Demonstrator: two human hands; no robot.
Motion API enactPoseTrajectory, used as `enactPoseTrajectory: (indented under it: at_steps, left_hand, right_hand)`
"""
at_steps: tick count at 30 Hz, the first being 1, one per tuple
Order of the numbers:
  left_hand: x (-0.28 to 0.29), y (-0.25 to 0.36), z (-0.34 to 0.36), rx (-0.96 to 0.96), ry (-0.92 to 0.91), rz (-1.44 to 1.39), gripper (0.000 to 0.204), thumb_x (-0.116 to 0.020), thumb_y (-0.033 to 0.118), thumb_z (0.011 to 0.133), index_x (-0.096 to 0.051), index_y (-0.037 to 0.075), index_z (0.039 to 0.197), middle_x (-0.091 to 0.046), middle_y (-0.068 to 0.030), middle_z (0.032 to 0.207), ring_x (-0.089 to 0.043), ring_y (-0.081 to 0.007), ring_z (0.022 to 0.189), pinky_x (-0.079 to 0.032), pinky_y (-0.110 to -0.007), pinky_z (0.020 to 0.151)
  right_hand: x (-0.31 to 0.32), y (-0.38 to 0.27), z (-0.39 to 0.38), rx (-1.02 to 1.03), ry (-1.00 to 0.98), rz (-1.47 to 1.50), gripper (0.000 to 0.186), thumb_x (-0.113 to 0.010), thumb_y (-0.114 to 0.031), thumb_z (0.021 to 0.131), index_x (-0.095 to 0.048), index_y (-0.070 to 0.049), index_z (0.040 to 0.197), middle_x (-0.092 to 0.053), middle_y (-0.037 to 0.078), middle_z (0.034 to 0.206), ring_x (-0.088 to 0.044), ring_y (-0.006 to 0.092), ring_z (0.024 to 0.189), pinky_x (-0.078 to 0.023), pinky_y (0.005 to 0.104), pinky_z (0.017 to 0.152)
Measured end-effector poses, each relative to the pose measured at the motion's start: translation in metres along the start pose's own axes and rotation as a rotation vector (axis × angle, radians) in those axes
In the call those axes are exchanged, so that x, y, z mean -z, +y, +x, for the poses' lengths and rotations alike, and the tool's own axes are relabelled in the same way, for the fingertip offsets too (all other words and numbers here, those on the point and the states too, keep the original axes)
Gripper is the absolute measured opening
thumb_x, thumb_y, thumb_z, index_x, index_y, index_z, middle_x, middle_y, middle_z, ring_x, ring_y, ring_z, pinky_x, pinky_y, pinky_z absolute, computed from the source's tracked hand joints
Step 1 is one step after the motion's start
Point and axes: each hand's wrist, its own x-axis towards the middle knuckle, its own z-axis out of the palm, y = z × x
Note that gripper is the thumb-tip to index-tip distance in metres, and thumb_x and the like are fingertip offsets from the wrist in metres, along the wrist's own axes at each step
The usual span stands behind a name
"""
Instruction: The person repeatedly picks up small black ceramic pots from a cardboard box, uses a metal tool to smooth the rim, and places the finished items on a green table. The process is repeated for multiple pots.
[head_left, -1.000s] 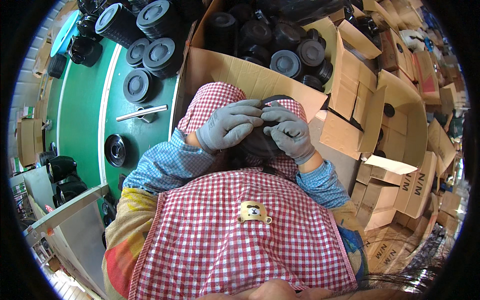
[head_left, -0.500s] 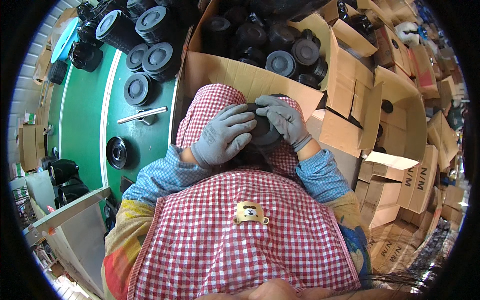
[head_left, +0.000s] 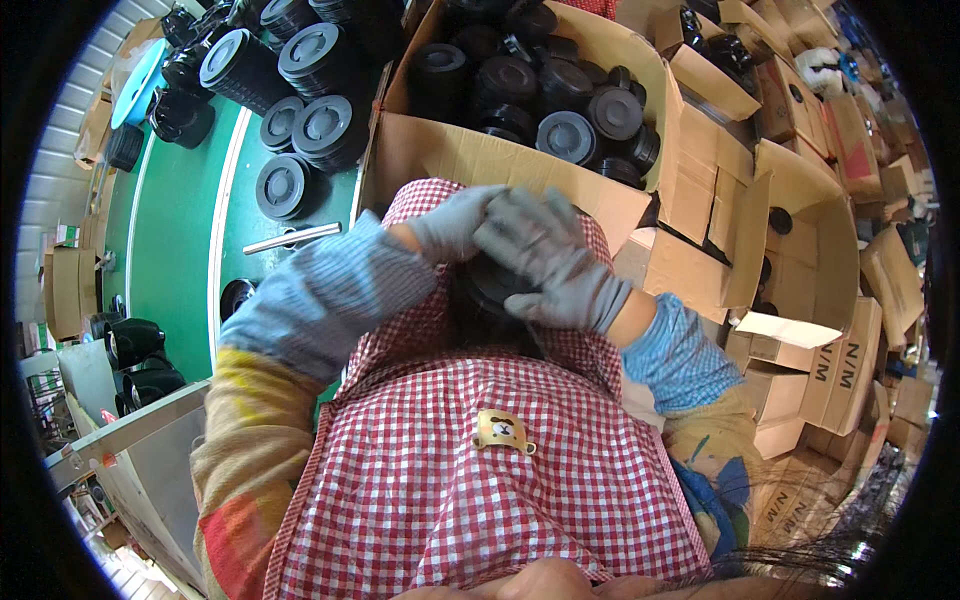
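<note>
Both my hands wear grey gloves and meet above my lap, over a dark round black part (head_left: 490, 285) sitting low between my knees. My left hand (head_left: 452, 225) reaches across from the left, its fingertips covered by the other hand. Over them lies my right hand (head_left: 555, 262), slightly blurred, its fingers stretched out and its thumb spread apart near the black part. The hands and shadow hide much of that part, so its exact kind cannot be made out. A red checked apron (head_left: 490, 480) covers my front and knees.
On the green bench (head_left: 175, 230) at left stand stacks of round black lids (head_left: 325, 125), a metal rod (head_left: 292, 238) and a black ring-shaped part (head_left: 237, 296). An open carton (head_left: 460, 145) of black lids is ahead. More cartons (head_left: 800, 230) crowd the right.
My left forearm has swung up and inward, its sleeve now covering part of the bench edge. My right hand has turned and moved over the left fingertips; the black part sits lower, more in shadow.
</note>
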Motion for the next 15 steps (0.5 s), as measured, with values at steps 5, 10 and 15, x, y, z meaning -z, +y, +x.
enactPoseTrajectory:
  at_steps: [5,10,15]
  left_hand:
    - [0.015,0.067,0.045,0.222,-0.197,0.694,0.045,-0.068,0.029,0.097,-0.061,0.002,0.131,-0.069,-0.0156,0.122,-0.066,-0.0274,0.116,-0.051,-0.042,0.1]
    - [-0.005,0.012,0.019,-0.054,-0.13,0.065,0.032,-0.053,0.026,0.106,-0.064,0.001,0.123,-0.073,-0.0111,0.109,-0.07,-0.0266,0.105,-0.054,-0.043,0.097]
    - [0.011,0.016,0.066,0.182,-0.265,0.608,0.034,-0.061,0.031,0.098,-0.065,0.008,0.123,-0.073,-0.0169,0.109,-0.071,-0.0321,0.101,-0.055,-0.044,0.09]
  right_hand:
    - [0.007,-0.027,0.025,0.084,-0.225,0.079,0.086,-0.052,-0.071,0.09,-0.038,-0.022,0.159,-0.031,0.013,0.166,-0.02,0.0369,0.155,-0.006,0.0578,0.125]
    - [0.013,0.048,-0.012,-0.015,-0.211,0.263,0.101,-0.069,-0.073,0.072,-0.042,-0.024,0.157,-0.028,0.012,0.167,-0.018,0.0367,0.155,-0.008,0.0577,0.125]
    - [0.003,-0.003,0.029,0.219,-0.167,0.004,0.074,-0.062,-0.062,0.087,-0.054,-0.02,0.148,-0.038,0.009,0.162,-0.024,0.0366,0.153,-0.01,0.064,0.123]
